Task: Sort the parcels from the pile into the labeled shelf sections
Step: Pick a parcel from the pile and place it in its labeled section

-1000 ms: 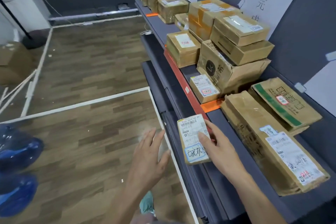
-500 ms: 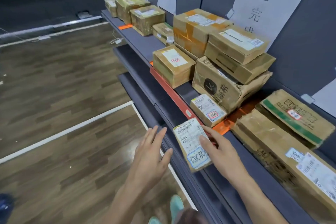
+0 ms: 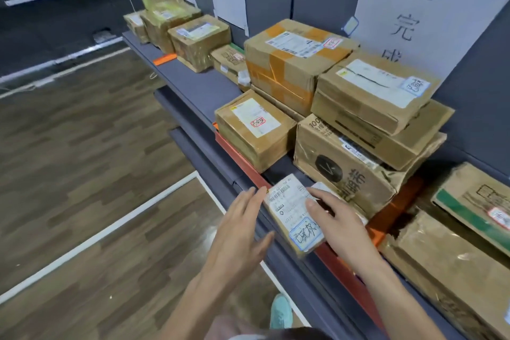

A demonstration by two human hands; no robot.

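Now that it has reached the red shelf-edge strip: small flat brown cardboard parcel.
Right hand pinches it above the strip; left hand flat-open alongside; set-down likely next.

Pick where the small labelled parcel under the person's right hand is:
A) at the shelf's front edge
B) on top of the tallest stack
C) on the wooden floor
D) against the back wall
A: the small parcel under the right hand is at the front edge of the shelf, its near corner overhanging.
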